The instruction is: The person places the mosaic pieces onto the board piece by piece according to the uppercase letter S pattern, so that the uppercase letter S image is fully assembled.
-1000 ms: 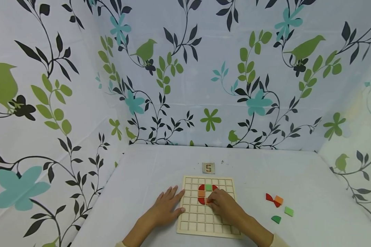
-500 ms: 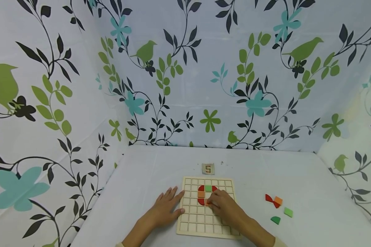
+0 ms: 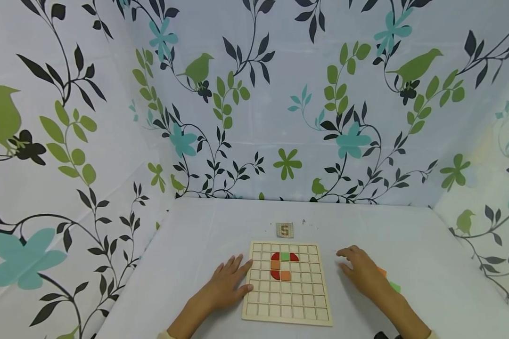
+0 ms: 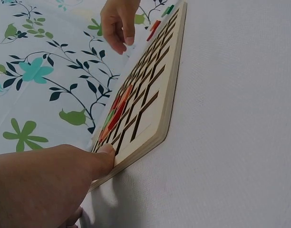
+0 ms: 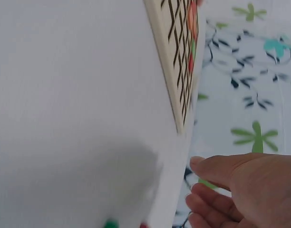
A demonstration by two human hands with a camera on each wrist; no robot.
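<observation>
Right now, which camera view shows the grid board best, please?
The head view: it looks down on the grid board and shows nearly its whole face. The left wrist view shows it steeply slanted, partly behind the left hand; the right wrist view shows only part, cut off at top.

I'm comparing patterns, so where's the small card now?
In the head view, the small card lies slightly right of centre, just beyond the far edge of the wooden board.
</observation>
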